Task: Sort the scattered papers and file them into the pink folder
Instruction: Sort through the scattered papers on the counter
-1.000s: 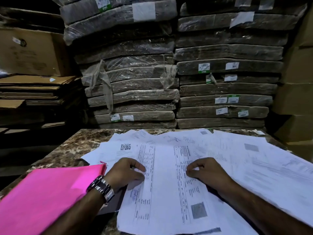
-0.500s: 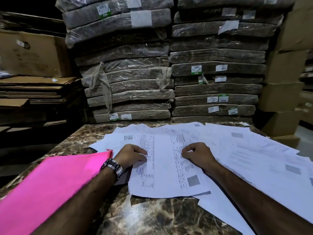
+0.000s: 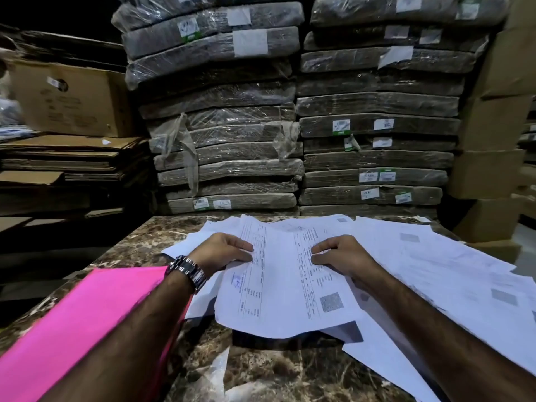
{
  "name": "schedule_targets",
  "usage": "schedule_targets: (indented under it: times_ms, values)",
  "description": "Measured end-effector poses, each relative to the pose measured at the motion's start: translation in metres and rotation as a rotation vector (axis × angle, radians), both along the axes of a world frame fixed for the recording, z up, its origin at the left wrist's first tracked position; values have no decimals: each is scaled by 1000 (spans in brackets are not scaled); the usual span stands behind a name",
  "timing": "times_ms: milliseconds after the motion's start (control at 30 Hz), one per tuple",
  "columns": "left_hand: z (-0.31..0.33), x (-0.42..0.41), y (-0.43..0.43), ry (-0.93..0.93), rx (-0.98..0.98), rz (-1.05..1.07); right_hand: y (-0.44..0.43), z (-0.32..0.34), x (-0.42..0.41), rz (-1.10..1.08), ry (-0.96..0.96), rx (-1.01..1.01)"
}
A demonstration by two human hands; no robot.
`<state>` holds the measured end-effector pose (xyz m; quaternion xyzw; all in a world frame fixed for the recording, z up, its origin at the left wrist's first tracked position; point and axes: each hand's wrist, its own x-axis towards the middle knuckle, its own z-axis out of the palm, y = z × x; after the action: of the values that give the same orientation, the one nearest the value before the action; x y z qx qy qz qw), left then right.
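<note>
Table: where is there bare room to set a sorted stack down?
Bare marble shows on the table at the far left, between the far edge, the pink folder and the papers, and along the near edge below the held sheet. The right half is crowded with overlapping papers.

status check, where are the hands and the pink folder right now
Left hand and right hand both pinching the top printed sheet. Pink folder flat on table under left forearm, closed. Loose papers spread right, unsorted.
</note>
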<state>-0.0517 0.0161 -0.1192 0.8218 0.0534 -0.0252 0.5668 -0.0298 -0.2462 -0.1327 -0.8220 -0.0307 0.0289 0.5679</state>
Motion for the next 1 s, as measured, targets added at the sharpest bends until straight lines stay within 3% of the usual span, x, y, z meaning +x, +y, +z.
schedule_targets:
  times_ms: [400, 1000]
  values:
    - [-8, -93, 27, -10, 214, -15, 27, -8, -79, 214, 136, 34]
    - [-24, -138, 28, -5, 601, 29, 37, -22, -113, 214, 9, -286]
